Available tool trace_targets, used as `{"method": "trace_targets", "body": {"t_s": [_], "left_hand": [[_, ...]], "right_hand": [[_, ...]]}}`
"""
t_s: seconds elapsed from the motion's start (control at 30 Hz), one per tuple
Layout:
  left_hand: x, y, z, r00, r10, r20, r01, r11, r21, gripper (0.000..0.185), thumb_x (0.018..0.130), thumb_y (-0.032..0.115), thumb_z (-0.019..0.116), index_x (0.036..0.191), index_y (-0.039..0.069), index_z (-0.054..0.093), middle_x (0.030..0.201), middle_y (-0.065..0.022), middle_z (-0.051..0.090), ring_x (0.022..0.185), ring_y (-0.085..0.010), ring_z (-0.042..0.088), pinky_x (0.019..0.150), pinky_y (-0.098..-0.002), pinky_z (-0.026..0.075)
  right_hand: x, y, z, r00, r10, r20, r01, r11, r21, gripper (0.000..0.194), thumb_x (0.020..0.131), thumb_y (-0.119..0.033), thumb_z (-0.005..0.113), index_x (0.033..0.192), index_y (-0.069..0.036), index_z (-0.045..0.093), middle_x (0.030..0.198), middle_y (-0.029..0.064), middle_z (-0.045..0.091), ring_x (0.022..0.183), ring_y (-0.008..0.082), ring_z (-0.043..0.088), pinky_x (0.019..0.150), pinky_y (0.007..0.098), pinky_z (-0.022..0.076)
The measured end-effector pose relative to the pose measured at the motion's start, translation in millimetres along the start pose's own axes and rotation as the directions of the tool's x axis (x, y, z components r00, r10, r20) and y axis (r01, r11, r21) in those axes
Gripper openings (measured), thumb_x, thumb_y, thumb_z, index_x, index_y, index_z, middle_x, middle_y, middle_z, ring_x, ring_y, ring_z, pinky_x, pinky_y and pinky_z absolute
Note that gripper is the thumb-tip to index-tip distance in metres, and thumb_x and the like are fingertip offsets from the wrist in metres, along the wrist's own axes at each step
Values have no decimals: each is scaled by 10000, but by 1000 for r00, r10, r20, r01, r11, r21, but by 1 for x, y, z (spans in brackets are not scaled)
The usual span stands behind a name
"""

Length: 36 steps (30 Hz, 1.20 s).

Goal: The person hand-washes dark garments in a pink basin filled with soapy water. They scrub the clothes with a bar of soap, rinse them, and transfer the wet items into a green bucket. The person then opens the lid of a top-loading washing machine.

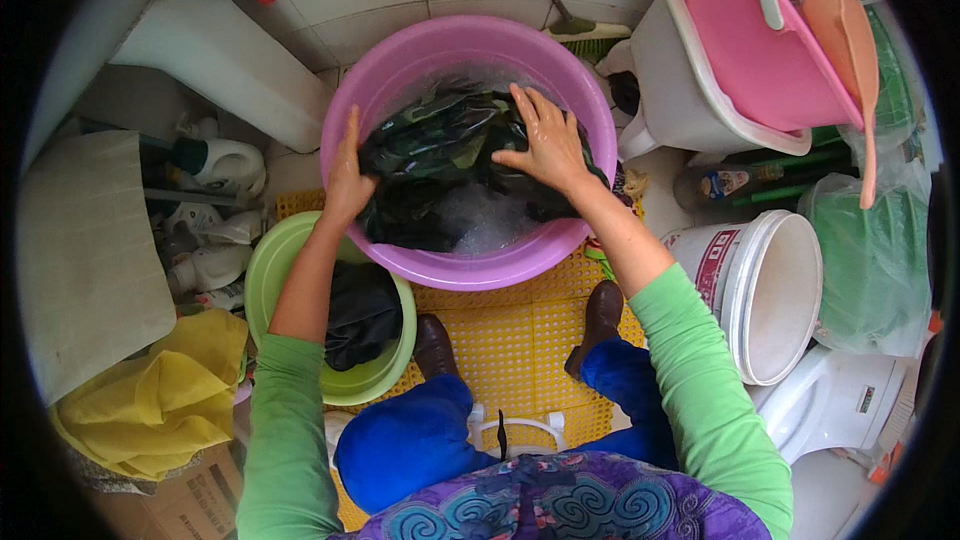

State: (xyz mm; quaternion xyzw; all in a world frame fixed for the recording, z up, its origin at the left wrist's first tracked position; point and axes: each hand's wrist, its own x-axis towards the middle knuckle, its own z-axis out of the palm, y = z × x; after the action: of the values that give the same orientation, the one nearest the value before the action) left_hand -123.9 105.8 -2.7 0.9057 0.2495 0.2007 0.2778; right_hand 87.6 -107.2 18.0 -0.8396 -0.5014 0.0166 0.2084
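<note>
A round pink-purple plastic basin (480,276) stands before me with sudsy water in it. Dark wet cloth (427,142) with some green patches fills most of it, and white foam (480,217) gathers near the side closest to me. At the basin's left wall is my left hand (351,176), its fingers pointing up and nothing in its grasp. My right hand (546,139) lies spread over the right part of the cloth, fingers apart; whether it presses on the cloth is hard to tell.
A light green basin (259,270) holding black cloth (364,315) stands left of my feet on yellow perforated mats (502,337). On the right are a white bucket (780,292), a pink bin (750,52) and a broom (589,31). Plastic bottles (232,165) and yellow cloth (161,397) lie left.
</note>
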Motion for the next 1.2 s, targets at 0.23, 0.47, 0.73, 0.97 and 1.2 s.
{"method": "trace_targets", "body": {"t_s": [0.23,0.47,0.73,0.97,1.2], "left_hand": [[-5,-1,64,737,-157,658,-255,837,485,990,646,-32,601,1356,480,138,1389,-216,232,959,-365,567,748,-420,511],[0,-26,124,611,-260,748,-309,791,528,996,660,7,605,1365,480,85,1338,-190,347,846,-360,614,701,-418,516],[-10,-52,160,569,-370,734,-336,710,618,413,737,100,555,1130,223,574,1116,-111,583,1022,-298,565,836,-432,446],[3,-17,61,965,-114,238,104,993,52,271,676,-70,490,893,2,636,908,-147,634,863,-297,604,776,-332,458],[57,82,-28,991,81,-110,-121,896,-427,219,620,-117,488,764,-27,626,738,-75,622,726,-163,587,693,-253,444]], "right_hand": [[-24,17,99,854,274,441,-173,951,-256,1004,630,-629,638,1401,-384,44,1484,84,23,1322,362,161,954,640,220],[-10,47,168,809,275,520,-49,912,-406,922,712,-426,638,1414,-336,46,1472,120,73,1274,396,245,917,674,235],[2,49,197,742,290,605,26,889,-457,868,729,-387,643,1406,-187,137,1422,193,204,1246,401,299,982,545,259],[-18,34,135,438,30,899,-74,997,3,855,728,-401,657,1384,-75,215,1386,234,269,1255,372,314,1031,421,270],[-37,24,71,917,-2,398,-186,883,431,1020,627,-425,755,1351,46,214,1388,248,255,1310,325,234,1074,349,204]]}}
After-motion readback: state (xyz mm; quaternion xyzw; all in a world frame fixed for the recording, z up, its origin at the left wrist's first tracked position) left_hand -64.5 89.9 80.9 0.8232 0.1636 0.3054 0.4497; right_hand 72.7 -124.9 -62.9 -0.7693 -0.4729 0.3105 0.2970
